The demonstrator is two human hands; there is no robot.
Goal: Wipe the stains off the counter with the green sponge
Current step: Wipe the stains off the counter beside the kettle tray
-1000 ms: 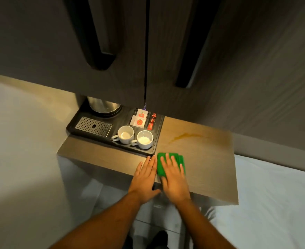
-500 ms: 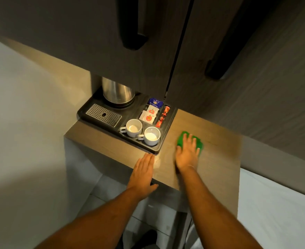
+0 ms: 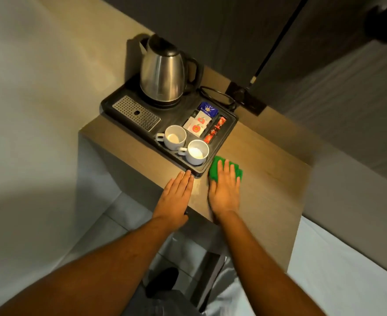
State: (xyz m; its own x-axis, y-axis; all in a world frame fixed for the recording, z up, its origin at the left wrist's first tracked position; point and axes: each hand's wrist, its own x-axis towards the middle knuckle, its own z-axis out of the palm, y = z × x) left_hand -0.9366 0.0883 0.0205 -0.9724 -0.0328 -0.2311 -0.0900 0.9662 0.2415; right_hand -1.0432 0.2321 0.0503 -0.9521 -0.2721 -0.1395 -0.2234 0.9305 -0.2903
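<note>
The green sponge (image 3: 215, 168) lies flat on the wooden counter (image 3: 267, 179), just right of the black tray's near corner. My right hand (image 3: 225, 190) presses down on it with fingers spread, covering most of it. My left hand (image 3: 176, 197) rests flat on the counter's front edge, fingers together, tips touching the tray's rim. It holds nothing. No stain shows on the bare wood to the right of the sponge.
A black tray (image 3: 131, 131) holds a steel kettle (image 3: 161, 74), two white cups (image 3: 184, 144), sachets (image 3: 201, 123) and a perforated drip grate (image 3: 136, 113). A wall socket with a cable (image 3: 245, 96) sits behind it. Dark cabinet doors hang above. White bedding lies to the right.
My right hand has slid the sponge back toward me and left, close to the tray's corner. The camera has tilted, so the kettle shows in full. My left hand stays on the edge.
</note>
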